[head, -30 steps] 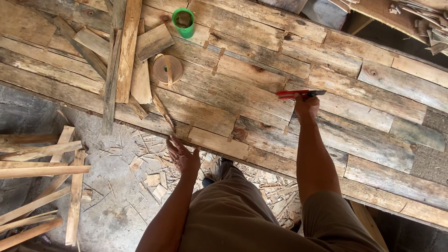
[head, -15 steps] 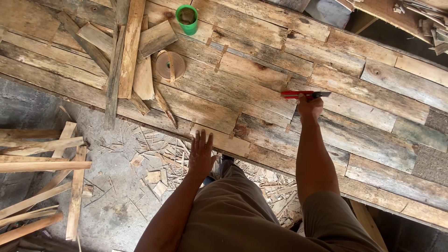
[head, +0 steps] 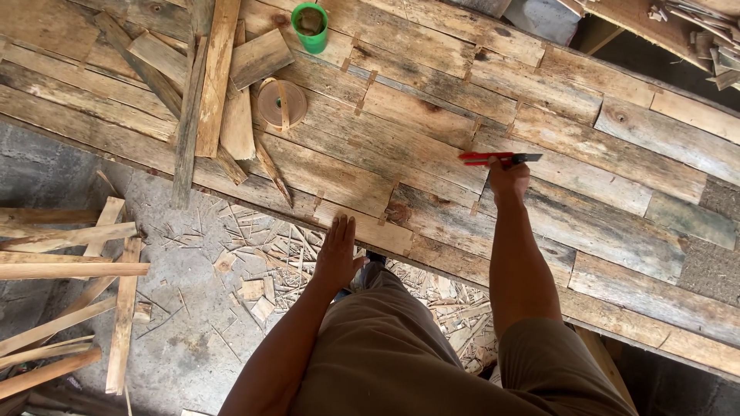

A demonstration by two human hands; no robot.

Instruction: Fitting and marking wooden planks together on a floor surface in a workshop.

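The right hand is clenched around a red-handled tool with a dark blade end, held flat against the weathered plank tabletop, just beyond the knuckles. The left hand is released, its fingers spread and resting on the near edge of the tabletop, grasping nothing.

Far beyond the left fingers lie a round roll of tan edge banding, a green cup and a heap of loose wood strips. Below that hand, offcuts and splinters litter the concrete floor, and longer slats lie off to its left.

As a judgement: the planks already sit side by side with small wedges in several seams, so much of the surface looks assembled. The tool is set at one seam, and the loose strips remain unused.
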